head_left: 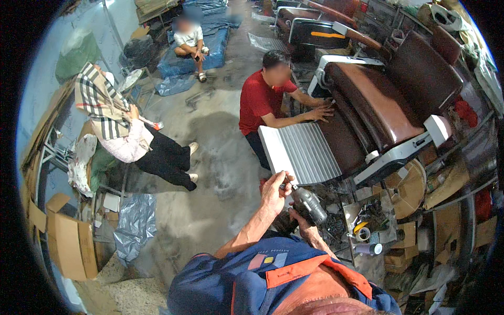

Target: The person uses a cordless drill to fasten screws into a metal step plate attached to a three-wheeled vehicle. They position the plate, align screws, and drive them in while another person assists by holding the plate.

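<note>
A dark power drill point(310, 206) is in my right hand point(302, 222), which wraps its handle below the body. Its front end points left toward my left hand point(274, 194). The fingers of my left hand are pinched together by the drill's tip, at the near corner of a ribbed, silvery footrest plate point(307, 152). Whatever they hold is too small to make out. The plate joins the front of a large brown padded seat point(367, 100) with white and black side frames. Across the plate, a person in a red shirt point(260, 100) rests both hands on the brown padding.
On my right stands a low table with loose hardware, a tape roll point(362, 233) and a white cylinder point(369, 249). More brown seats point(325, 31) line the back. A person in a checked scarf point(105, 100) stands left; another sits on blue plastic point(212, 58). Cardboard boxes point(68, 241) stand lower left.
</note>
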`<state>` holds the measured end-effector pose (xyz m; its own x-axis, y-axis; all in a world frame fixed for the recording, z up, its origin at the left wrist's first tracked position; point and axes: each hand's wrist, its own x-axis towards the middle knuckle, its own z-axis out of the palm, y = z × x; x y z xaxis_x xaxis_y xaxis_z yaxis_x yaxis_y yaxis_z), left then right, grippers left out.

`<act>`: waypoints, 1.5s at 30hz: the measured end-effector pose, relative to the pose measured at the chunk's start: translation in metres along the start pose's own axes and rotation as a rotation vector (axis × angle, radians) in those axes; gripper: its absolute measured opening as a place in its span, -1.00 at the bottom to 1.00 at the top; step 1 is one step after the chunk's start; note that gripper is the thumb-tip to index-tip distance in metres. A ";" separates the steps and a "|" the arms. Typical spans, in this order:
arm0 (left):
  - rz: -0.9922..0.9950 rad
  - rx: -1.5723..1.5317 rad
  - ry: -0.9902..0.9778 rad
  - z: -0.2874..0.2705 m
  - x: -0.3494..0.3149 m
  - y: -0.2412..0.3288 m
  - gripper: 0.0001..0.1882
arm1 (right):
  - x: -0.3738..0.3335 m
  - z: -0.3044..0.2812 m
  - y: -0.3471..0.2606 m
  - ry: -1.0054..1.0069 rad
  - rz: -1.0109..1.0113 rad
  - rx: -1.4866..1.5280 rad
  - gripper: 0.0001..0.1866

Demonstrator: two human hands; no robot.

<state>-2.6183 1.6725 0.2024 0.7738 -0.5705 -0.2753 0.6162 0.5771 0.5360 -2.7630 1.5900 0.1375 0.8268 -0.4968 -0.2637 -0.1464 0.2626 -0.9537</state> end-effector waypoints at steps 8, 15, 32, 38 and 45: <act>0.021 -0.040 -0.006 0.026 -0.013 -0.045 -0.81 | -0.016 -0.046 -0.018 -0.066 -0.034 0.006 -0.68; 0.054 -0.031 0.044 0.029 -0.021 -0.059 -0.82 | -0.014 -0.066 -0.004 -0.074 -0.071 -0.043 -0.69; 0.143 -0.093 0.108 0.012 -0.026 -0.025 -0.80 | 0.006 -0.030 -0.009 -0.190 -0.092 -0.077 -0.65; 0.182 -0.055 0.089 0.001 -0.027 -0.002 -0.79 | 0.005 -0.002 -0.019 -0.224 -0.114 -0.043 -0.68; 0.195 -0.055 0.081 -0.014 -0.029 0.018 -0.80 | 0.019 0.016 0.001 -0.274 -0.114 -0.080 -0.71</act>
<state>-2.6271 1.7074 0.2090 0.8869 -0.3978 -0.2350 0.4593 0.7038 0.5419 -2.7388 1.5940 0.1343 0.9545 -0.2747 -0.1160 -0.0776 0.1467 -0.9861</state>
